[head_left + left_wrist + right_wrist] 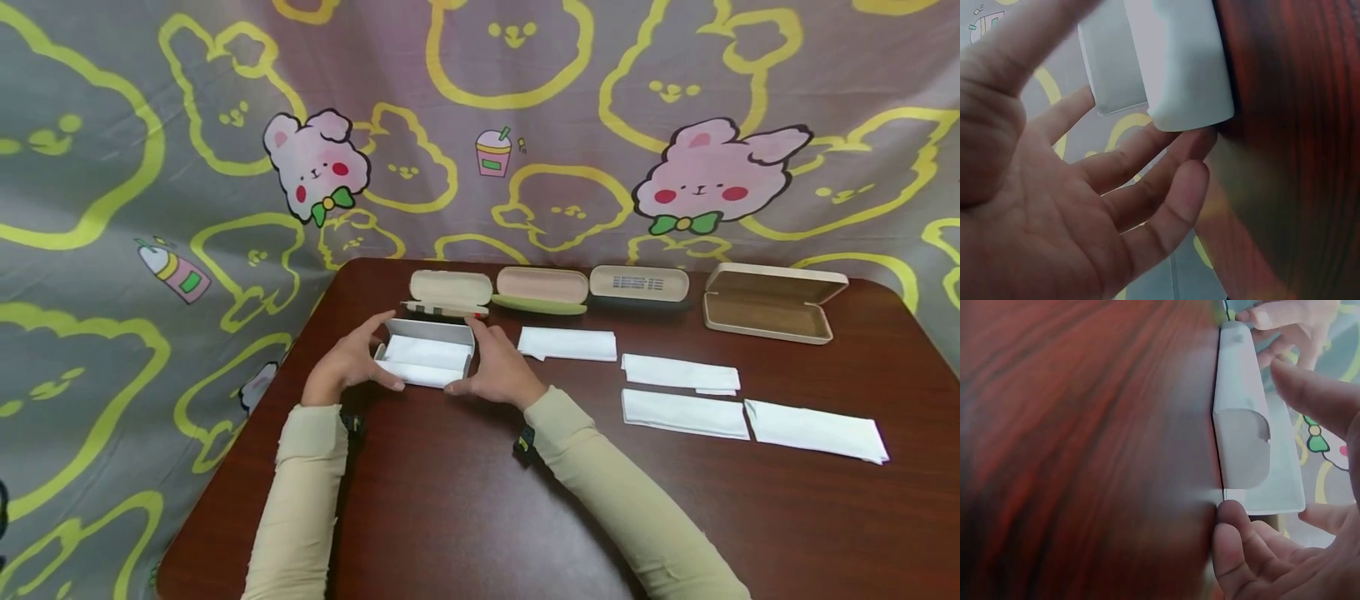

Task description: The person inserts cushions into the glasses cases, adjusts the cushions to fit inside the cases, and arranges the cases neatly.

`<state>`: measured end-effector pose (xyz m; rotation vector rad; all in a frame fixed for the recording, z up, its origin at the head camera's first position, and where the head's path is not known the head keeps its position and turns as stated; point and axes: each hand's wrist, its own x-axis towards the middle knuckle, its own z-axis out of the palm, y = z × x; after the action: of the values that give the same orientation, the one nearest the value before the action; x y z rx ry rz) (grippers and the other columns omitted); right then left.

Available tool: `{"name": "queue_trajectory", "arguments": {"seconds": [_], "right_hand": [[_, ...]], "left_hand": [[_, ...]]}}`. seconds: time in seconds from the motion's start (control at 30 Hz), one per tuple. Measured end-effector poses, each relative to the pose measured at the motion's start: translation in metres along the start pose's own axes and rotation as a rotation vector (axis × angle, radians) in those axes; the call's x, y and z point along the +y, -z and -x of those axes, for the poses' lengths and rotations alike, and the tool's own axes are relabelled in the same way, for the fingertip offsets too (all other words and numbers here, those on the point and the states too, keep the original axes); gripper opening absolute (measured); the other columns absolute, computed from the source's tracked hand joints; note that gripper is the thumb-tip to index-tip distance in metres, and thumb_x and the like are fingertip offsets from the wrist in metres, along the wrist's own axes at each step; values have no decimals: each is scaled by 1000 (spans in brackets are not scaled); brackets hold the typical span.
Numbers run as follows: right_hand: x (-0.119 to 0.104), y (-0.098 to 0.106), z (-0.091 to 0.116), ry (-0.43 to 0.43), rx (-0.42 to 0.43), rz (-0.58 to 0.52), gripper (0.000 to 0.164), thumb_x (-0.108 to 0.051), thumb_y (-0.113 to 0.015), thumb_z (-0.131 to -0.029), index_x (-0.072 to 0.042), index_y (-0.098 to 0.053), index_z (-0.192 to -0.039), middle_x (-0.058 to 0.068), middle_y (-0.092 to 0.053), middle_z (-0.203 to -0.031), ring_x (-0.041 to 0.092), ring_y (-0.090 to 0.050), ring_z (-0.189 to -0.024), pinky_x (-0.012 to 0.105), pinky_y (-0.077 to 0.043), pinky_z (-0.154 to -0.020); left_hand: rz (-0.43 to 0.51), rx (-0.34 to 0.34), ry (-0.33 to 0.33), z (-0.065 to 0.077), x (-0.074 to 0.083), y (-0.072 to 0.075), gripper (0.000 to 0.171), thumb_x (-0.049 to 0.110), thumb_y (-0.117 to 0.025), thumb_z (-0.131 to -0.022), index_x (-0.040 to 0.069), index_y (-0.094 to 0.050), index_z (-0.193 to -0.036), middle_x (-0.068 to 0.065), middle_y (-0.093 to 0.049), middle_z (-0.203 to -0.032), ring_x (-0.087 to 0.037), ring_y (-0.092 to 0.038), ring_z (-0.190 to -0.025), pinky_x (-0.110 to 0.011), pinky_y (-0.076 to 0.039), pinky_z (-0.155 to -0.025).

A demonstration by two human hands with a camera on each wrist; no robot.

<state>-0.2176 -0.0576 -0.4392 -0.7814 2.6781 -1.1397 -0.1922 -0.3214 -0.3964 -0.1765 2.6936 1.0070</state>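
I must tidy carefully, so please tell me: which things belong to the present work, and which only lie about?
In hand:
open glasses case, held by left hand and right hand;
apparently a white cloth, inside it.

Lying about, untouched, though perhaps related:
four folded white cloths;
four other glasses cases.

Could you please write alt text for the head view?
A person's left hand and right hand hold an open whitish rectangular case on a dark brown wood-grained table. Four folded white cloths lie to the right; four pale oblong cases line the back before a grey cartoon curtain.
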Motion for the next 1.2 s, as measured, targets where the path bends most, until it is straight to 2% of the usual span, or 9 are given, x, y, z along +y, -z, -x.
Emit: {"name": "queue_trajectory", "arguments": {"seconds": [0.17, 0.4, 0.6, 0.83, 1.0, 1.2], "right_hand": [[-3, 0, 0, -4, 14, 44, 107, -39, -94, -69, -13, -34, -155, 17, -52, -138, 32, -51, -126, 44, -43, -102], [-4, -1, 1, 19, 48, 50, 98, -37, -93, -70, -14, -41, -150, 16, -58, -137, 37, -53, -126, 48, -43, -102], [-5, -3, 3, 25, 63, 79, 88, -36, -92, -72, -15, -46, -144, 14, -62, -129, 32, -58, -118, 47, -48, -94], [-9, -6, 6, 39, 85, 119, 72, -34, -92, -73, -18, -53, -132, 11, -65, -114, 26, -63, -102, 44, -52, -80], [-10, -7, 8, 58, 91, 152, 56, -33, -91, -75, -15, -59, -117, 7, -65, -103, 24, -63, -89, 42, -53, -72], [-11, -8, 10, 76, 71, 179, 45, -33, -89, -77, -13, -63, -108, 6, -65, -94, 22, -62, -83, 41, -52, -72]], "left_hand": [[-29, 57, 2, -1, -1, -1, 112, 3, -96, -64, 21, -33, -155, -29, -51, -137, -45, -49, -121, -59, -40, -101], [-42, 122, -20, 0, -3, -3, 99, 1, -95, -64, 19, -42, -147, -28, -56, -129, -44, -54, -114, -58, -42, -97], [-39, 152, -59, 3, -6, -6, 90, 1, -95, -64, 14, -47, -139, -26, -57, -131, -42, -53, -118, -56, -41, -100], [-28, 194, -79, 6, -9, -8, 77, 0, -95, -63, 10, -52, -127, -24, -57, -133, -40, -50, -124, -56, -37, -103], [-41, 220, -81, 9, -12, -13, 68, 0, -96, -62, 7, -58, -118, -20, -59, -129, -37, -52, -116, -52, -40, -100], [-43, 216, -67, 13, -14, -15, 57, 4, -94, -66, 3, -63, -114, -21, -62, -122, -36, -55, -108, -51, -44, -94]]}}
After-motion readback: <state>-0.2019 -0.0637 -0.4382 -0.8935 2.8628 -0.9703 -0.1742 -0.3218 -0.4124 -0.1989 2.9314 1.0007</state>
